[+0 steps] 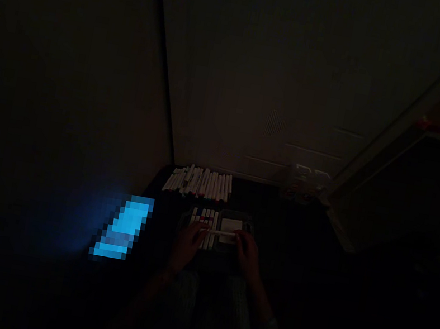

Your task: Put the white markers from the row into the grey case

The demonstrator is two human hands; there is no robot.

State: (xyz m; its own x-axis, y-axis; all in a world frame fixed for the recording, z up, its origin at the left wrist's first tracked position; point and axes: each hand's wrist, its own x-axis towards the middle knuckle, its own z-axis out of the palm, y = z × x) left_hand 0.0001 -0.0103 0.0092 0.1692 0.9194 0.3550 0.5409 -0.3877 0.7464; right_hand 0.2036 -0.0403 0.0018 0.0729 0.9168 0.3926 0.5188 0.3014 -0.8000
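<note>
In the dim light a white marker (221, 233) lies level between my hands. My left hand (188, 241) pinches its left end, and my right hand (246, 251) pinches its right end. Just beneath is a clear plastic case (252, 226). Several white markers (210, 222) stand side by side in its left part, some with blue or pink bands. A pale square block (231, 225) sits in the right part. My hands cover some of the case's front.
Behind the case lies a row of several white markers (200, 182) along the wall. A glowing blue screen (123, 230), pixelated, is at the left. Clear containers (306, 182) stand at the back right of the dark table (293, 234).
</note>
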